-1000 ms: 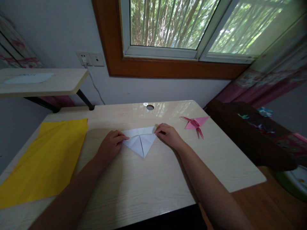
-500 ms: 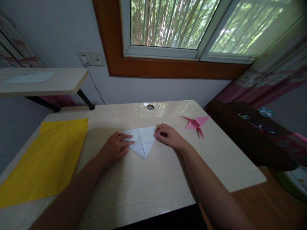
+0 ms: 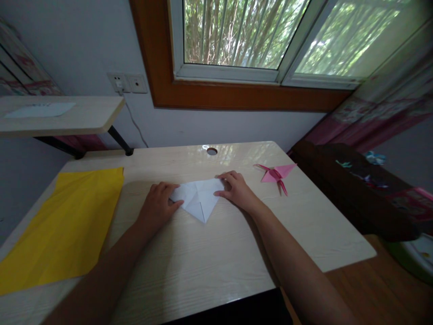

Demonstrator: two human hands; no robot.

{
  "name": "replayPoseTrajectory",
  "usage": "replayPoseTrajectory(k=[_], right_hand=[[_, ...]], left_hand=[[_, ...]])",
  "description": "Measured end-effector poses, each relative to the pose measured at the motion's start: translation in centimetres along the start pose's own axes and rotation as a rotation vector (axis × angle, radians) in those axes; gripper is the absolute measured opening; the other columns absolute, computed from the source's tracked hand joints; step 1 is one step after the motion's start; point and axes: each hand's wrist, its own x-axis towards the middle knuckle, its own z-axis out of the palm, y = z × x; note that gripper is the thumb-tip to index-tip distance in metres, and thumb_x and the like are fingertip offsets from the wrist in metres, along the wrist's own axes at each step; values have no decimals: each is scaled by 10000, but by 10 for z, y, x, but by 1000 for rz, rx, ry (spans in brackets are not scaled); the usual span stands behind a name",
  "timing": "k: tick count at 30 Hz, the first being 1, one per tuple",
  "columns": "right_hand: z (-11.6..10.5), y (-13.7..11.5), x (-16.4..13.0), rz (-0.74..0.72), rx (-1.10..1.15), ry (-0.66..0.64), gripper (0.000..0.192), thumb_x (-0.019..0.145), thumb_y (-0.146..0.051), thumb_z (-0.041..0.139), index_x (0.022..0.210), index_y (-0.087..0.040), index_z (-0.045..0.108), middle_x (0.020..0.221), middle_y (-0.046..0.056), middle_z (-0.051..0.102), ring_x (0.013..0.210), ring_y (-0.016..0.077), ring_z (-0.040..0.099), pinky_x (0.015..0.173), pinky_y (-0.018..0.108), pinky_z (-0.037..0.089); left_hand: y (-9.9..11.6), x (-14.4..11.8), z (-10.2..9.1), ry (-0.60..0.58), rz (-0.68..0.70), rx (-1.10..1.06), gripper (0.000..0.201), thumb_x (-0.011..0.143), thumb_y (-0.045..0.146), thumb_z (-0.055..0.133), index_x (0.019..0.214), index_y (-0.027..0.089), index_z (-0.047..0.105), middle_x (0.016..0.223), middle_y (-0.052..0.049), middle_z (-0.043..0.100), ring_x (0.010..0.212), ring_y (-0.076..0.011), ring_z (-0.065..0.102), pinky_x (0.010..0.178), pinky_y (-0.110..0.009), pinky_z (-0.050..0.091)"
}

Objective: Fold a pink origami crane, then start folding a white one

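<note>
A folded white paper [image 3: 200, 198] lies flat near the middle of the tabletop [image 3: 209, 257], shaped as a triangle whose point faces the person, with a crease running down its centre. The left hand [image 3: 158, 206] rests on the paper's left corner, its fingers [image 3: 171, 186] laid flat and close together, pressing down on the sheet rather than gripping it. The right hand [image 3: 237, 190] covers the right corner, fingers lightly curled with the tips on the paper's upper edge; whether it nips the edge or only presses on it cannot be told from this view.

The paper looks thin and very light, so it would likely slide on the glossy tabletop unless 1 hand pins it. It is soft enough to bend anywhere yet keeps a crease once pressed, and a careless pull could tear or wrinkle it. The best places to take hold seem to be the 2 upper corners or the folded edges, where the layers are doubled and stiffer, with fingertips flat along a crease line.

A large yellow sheet [image 3: 64, 225] lies well apart at the left of the tabletop. A pink paper crane [image 3: 276, 174] sits just right of the right hand, not touching it. A round cable hole [image 3: 211, 151] is at the far edge, below the window [image 3: 243, 36]
</note>
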Motion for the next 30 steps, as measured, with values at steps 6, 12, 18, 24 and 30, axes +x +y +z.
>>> replayPoseTrajectory(k=[6, 12, 18, 24, 30], right_hand=[[-2, -1, 0, 57, -38, -1, 648, 699, -364, 891, 1267, -247, 600, 1085, 97, 632, 1030, 298, 572, 939, 472, 450], [-3, -2, 1, 58, -54, -21, 577, 705, -347, 892, 1208, -225, 637, 1026, 85, 653, 979, 280, 582, 911, 445, 438], [-1, 1, -1, 19, -53, -10, 503, 727, -387, 874, 1162, -248, 664, 1065, 102, 642, 1022, 300, 570, 926, 461, 449], [3, 6, -1, 15, -57, 0, 428, 721, -360, 879, 1082, -248, 678, 1051, 98, 624, 1018, 298, 558, 915, 464, 458], [1, 5, 0, -18, -45, -53, 306, 757, -366, 854, 949, -224, 662, 931, 62, 604, 885, 242, 562, 807, 381, 456]], left_hand=[[-3, -3, 4, 43, -21, 68, 640, 837, 430, 728, 1387, 225, 472, 1208, -120, 580, 1109, -320, 530, 1022, -499, 420], [3, -2, -1, 11, -4, 63, 511, 817, 432, 749, 1249, 215, 583, 1153, -110, 565, 1066, -311, 517, 992, -485, 440], [11, -3, -2, -84, 30, 81, 412, 816, 514, 737, 1101, 231, 645, 1080, -94, 619, 1008, -299, 534, 937, -468, 449], [15, -4, -4, -99, 2, 117, 361, 830, 509, 728, 1029, 223, 631, 1006, -81, 624, 962, -284, 559, 869, -425, 453], [15, -2, -6, -125, -47, 75, 368, 796, 510, 763, 892, 210, 573, 927, -58, 604, 892, -260, 562, 801, -388, 452]])
